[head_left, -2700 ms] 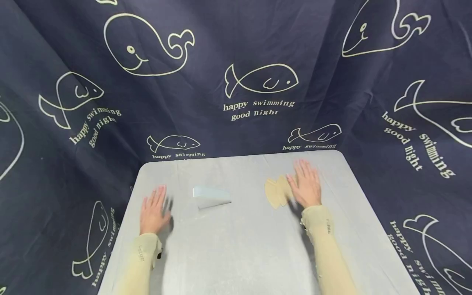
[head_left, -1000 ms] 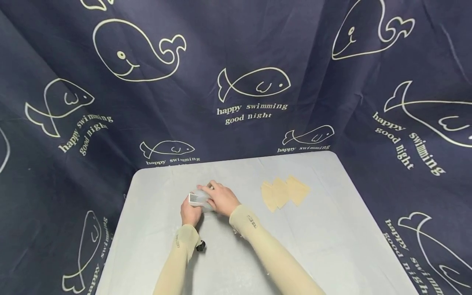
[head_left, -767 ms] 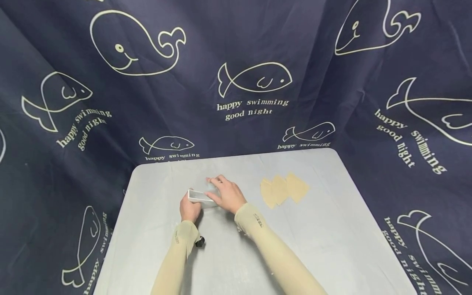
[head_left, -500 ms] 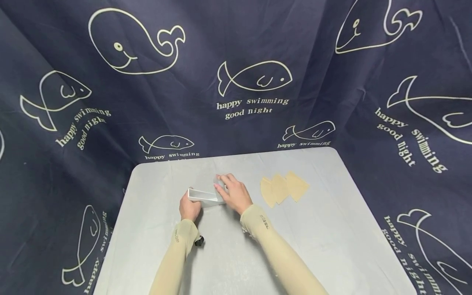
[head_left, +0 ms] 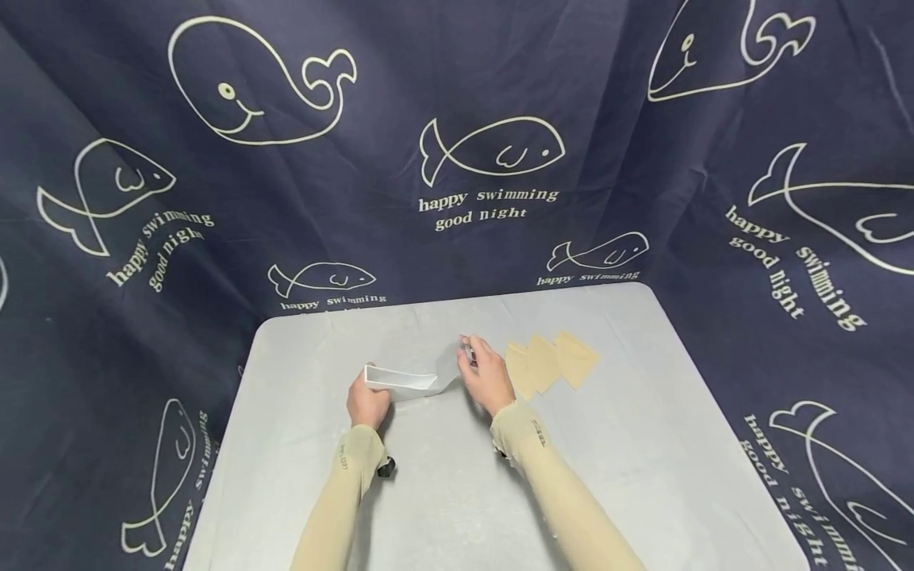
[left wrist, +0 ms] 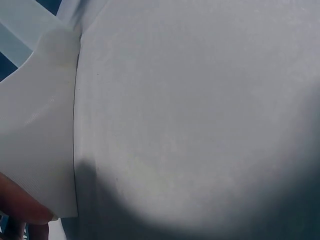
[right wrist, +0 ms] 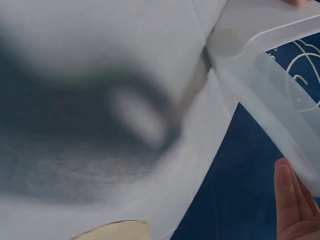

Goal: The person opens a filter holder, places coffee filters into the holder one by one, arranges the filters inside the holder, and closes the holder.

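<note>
together above a pale table [head_left: 435, 492], the left hand [head_left: 367, 403] grips a narrow white box [head_left: 407, 392] by one end while the right hand [head_left: 490, 379] touches its open lid [head_left: 448, 371] at the free end, any pinch impossible to confirm. too hard a pull could strain the joint or wrench the box loose. lid and right hand stand between box and three tan paper sheets [head_left: 546, 365], which a knuckle might scatter. behind hangs a fish-print curtain [head_left: 493, 262].

Curtained-off space, wider setting unclear: dark-blue fabric [head_left: 400, 71] with fish prints round three sides of pale table [head_left: 428, 492].
</note>
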Tool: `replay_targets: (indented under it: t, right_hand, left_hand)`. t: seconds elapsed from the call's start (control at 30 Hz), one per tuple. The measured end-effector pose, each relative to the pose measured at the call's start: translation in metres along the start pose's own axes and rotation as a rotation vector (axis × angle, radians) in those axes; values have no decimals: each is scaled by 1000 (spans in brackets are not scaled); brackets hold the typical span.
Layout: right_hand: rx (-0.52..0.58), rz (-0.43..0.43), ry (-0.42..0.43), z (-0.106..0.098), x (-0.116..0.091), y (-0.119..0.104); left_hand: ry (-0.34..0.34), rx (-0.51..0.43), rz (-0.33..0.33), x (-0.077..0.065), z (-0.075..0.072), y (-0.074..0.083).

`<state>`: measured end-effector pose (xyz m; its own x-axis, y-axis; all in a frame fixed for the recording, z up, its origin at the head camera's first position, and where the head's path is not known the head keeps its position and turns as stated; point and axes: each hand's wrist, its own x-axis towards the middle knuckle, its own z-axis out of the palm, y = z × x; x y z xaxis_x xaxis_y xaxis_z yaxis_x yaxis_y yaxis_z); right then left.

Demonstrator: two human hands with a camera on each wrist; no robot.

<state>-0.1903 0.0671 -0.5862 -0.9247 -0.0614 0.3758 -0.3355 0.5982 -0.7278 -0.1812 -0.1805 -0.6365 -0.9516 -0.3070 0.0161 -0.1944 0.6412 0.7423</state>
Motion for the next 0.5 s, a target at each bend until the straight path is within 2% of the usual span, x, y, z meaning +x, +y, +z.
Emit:
replay_targets:
  t: [0.3, 0.5]
  right_hand:
    - [-20, 62, -1, -4, -5, 18]
    - [-7, 58, -13, -5, -6, 18]
  left_hand:
    - [-2, -7, -13, -1, -1, -1]
    - [5, -11, -9, -1, 0, -1]
